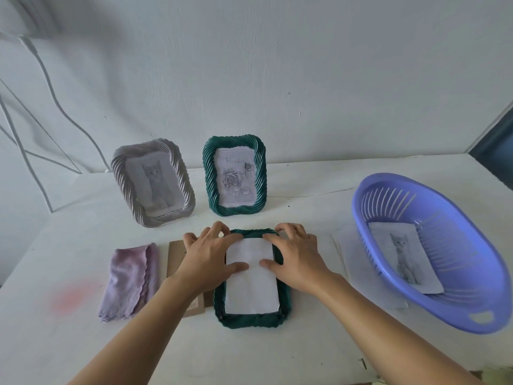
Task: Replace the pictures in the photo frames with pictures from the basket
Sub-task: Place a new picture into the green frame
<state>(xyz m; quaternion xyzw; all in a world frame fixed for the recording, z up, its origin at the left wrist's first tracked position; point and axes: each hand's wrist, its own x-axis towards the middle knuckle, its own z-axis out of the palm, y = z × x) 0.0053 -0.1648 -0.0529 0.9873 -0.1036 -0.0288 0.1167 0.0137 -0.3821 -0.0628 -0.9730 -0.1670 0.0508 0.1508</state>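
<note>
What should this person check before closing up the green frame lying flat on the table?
1. Paper sits inside the green frame: ok.
2. Paper held flat: ok, the thumbs of the left hand and right hand press on it.
3. Printed side faces down: cannot tell, only a blank white side shows.
4. Backing board nearby: ok, just left of the frame.
5. Backing board free to lift: not ok, the left arm lies over it.
6. Basket holds another picture: ok, a cat picture.
</note>
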